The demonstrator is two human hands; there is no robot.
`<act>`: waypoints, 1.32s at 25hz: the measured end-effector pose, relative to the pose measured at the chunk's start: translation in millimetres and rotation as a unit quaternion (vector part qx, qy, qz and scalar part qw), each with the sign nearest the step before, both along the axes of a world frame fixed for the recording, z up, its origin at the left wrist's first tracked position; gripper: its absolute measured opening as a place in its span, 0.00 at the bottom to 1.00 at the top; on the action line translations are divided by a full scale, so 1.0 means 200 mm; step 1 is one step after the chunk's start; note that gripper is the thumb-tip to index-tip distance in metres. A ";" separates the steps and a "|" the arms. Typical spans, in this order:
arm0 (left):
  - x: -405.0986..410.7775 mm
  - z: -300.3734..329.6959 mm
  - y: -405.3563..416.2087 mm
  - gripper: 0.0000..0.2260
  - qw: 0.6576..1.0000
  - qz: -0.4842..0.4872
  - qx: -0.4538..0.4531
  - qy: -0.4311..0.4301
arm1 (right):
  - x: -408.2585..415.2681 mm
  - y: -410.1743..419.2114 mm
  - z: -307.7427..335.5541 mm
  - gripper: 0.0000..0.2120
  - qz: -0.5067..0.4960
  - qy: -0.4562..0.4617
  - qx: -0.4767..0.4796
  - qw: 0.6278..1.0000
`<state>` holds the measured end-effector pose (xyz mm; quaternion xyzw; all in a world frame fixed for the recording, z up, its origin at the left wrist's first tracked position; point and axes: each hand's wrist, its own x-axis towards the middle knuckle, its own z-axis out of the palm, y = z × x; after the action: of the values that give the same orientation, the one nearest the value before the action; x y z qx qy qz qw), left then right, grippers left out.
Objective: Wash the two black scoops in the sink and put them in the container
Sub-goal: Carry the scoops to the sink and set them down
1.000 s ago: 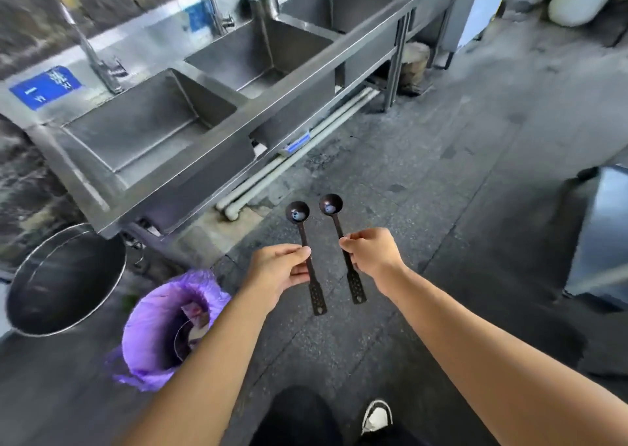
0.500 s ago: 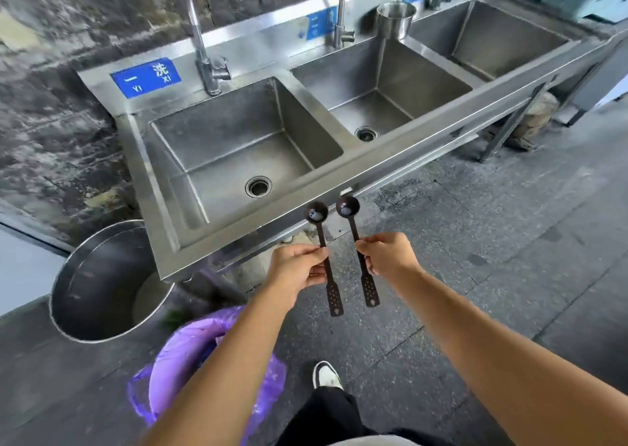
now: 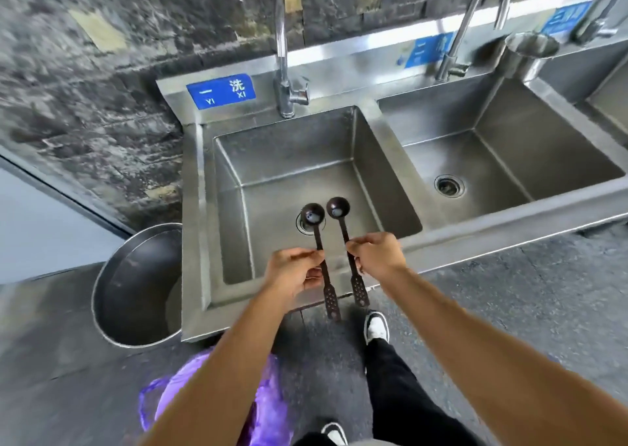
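Scoops now over sink (image 3: 367,146); left hand (image 3: 292,272) pinches left scoop (image 3: 321,258) mid-handle, right hand (image 3: 377,255) right scoop (image 3: 345,231).

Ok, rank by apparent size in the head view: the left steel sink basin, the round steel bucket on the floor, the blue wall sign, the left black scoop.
1. Left steel sink basin
2. Round steel bucket
3. Blue wall sign and left black scoop: too alike to rank.
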<state>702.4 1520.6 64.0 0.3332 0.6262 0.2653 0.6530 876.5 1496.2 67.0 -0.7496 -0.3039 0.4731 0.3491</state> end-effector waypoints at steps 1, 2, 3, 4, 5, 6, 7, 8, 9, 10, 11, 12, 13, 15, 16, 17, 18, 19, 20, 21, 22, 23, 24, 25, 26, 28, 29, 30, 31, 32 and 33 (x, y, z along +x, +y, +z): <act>0.01 0.01 0.07 0.04 1.000 0.010 0.001 0.002 | 0.01 0.10 -0.01 0.06 0.014 0.005 0.000 1.000; 0.03 0.01 0.16 0.04 1.000 0.028 0.001 0.005 | 0.03 0.22 -0.01 0.06 0.031 0.013 -0.001 0.999; 0.05 0.02 0.24 0.05 0.999 0.050 -0.004 0.009 | 0.05 0.32 -0.01 0.05 0.047 0.018 -0.007 0.999; 0.07 0.03 0.31 0.06 0.997 0.073 -0.013 0.014 | 0.08 0.43 0.00 0.06 0.064 0.019 -0.012 0.998; 0.08 0.04 0.37 0.07 0.995 0.092 -0.024 0.018 | 0.10 0.52 0.00 0.07 0.082 0.018 -0.018 0.996; 0.09 0.05 0.43 0.07 0.994 0.105 -0.032 0.022 | 0.11 0.60 0.01 0.07 0.098 0.017 -0.025 0.995; 0.09 0.05 0.49 0.07 0.992 0.115 -0.036 0.024 | 0.13 0.68 0.02 0.06 0.111 0.020 -0.030 0.993; 0.09 0.05 0.54 0.07 0.991 0.122 -0.038 0.028 | 0.13 0.74 0.01 0.06 0.119 0.023 -0.035 0.992; 0.09 0.04 0.58 0.06 0.991 0.127 -0.039 0.035 | 0.14 0.80 0.00 0.05 0.122 0.026 -0.039 0.991; 0.08 0.03 0.62 0.06 0.989 0.135 -0.042 0.041 | 0.14 0.86 -0.01 0.05 0.129 0.027 -0.044 0.990; 0.07 0.01 0.66 0.05 0.988 0.140 -0.045 0.047 | 0.13 0.91 -0.03 0.05 0.137 0.028 -0.049 0.989; 0.05 -0.01 0.70 0.05 0.987 0.142 -0.045 0.051 | 0.12 0.95 -0.05 0.06 0.145 0.031 -0.053 0.987; 0.02 -0.05 0.75 0.05 0.987 0.147 -0.046 0.053 | 0.10 1.00 -0.08 0.06 0.154 0.036 -0.058 0.986; -0.03 -0.13 0.84 0.05 0.984 0.159 -0.050 0.057 | 0.05 1.10 -0.15 0.07 0.156 0.043 -0.070 0.984; -0.07 -0.18 0.89 0.04 0.983 0.161 -0.056 0.062 | 0.02 1.14 -0.19 0.07 0.154 0.043 -0.077 0.984; -0.09 -0.22 0.92 0.03 0.982 0.164 -0.061 0.067 | -0.01 1.18 -0.22 0.07 0.150 0.043 -0.085 0.984; -0.12 -0.26 0.96 0.02 0.981 0.167 -0.067 0.070 | -0.04 1.22 -0.25 0.07 0.148 0.043 -0.090 0.984; -0.15 -0.30 1.01 0.02 0.980 0.170 -0.072 0.070 | -0.08 1.26 -0.29 0.07 0.145 0.041 -0.095 0.984; -0.18 -0.35 1.06 0.02 0.979 0.174 -0.078 0.069 | -0.12 1.30 -0.32 0.06 0.139 0.038 -0.100 0.984; -0.22 -0.40 1.11 0.03 0.978 0.176 -0.084 0.070 | -0.16 1.34 -0.36 0.05 0.130 0.034 -0.105 0.985; -0.25 -0.46 1.16 0.03 0.978 0.173 -0.089 0.075 | -0.20 1.38 -0.40 0.05 0.118 0.032 -0.111 0.986; -0.27 -0.51 1.22 0.04 0.978 0.170 -0.092 0.080 | -0.24 1.41 -0.44 0.05 0.108 0.030 -0.117 0.987; -0.29 -0.56 1.27 0.05 0.978 0.169 -0.094 0.081 | -0.27 1.45 -0.49 0.04 0.101 0.029 -0.125 0.987; -0.31 -0.61 1.32 0.05 0.977 0.170 -0.094 0.084 | -0.30 1.49 -0.53 0.05 0.099 0.030 -0.133 0.986; -0.33 -0.65 1.37 0.05 0.977 0.170 -0.092 0.089 | -0.33 1.53 -0.57 0.05 0.098 0.030 -0.138 0.985; -0.35 -0.76 1.45 0.05 0.976 0.173 -0.096 0.095 | -0.37 1.61 -0.68 0.05 0.101 0.022 -0.144 0.984; -0.35 -0.82 1.48 0.05 0.974 0.178 -0.102 0.098 | -0.39 1.65 -0.74 0.05 0.107 0.018 -0.147 0.983; -0.35 -0.87 1.51 0.04 0.972 0.184 -0.109 0.097 | -0.41 1.70 -0.80 0.05 0.114 0.012 -0.151 0.982; -0.35 -0.93 1.54 0.05 0.970 0.194 -0.116 0.094 | -0.42 1.74 -0.86 0.04 0.125 0.004 -0.153 0.980; -0.35 -0.99 1.57 0.05 0.967 0.205 -0.121 0.094 | -0.43 1.78 -0.92 0.04 0.135 -0.004 -0.153 0.979; -0.35 -1.05 1.59 0.06 0.964 0.213 -0.126 0.098 | -0.43 1.81 -0.98 0.04 0.143 -0.010 -0.155 0.977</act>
<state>632.1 1838.8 -146.1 0.1313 0.7720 0.2830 0.5538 790.2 1859.2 -128.6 -0.7481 -0.3342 0.5520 0.1545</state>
